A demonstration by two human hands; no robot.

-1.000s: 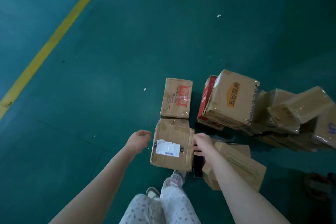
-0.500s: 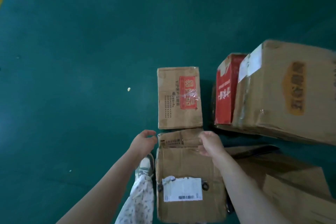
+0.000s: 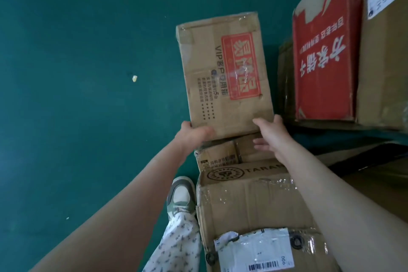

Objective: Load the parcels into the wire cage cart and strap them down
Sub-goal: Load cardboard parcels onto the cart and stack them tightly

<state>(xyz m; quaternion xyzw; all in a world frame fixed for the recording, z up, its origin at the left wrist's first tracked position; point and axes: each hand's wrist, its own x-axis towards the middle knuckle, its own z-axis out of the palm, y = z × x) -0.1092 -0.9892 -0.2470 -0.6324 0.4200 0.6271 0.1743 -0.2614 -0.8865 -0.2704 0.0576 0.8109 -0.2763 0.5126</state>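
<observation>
The red-stamped parcel (image 3: 225, 73), down near the floor (image 3: 88, 51), is held only by its near corners, left hand (image 3: 194, 134) curled round one, right hand (image 3: 272, 137) pinching the other with fingers (image 3: 259, 141) spread beneath, so its far end may sag and slip.

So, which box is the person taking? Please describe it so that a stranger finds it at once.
On the dark green floor, look left of the tall red cardboard carton. There the left hand and right hand grip the near edge of a brown cardboard box. Only it carries a red square stamp; the taped brown carton nearer the person has a white label.
</observation>
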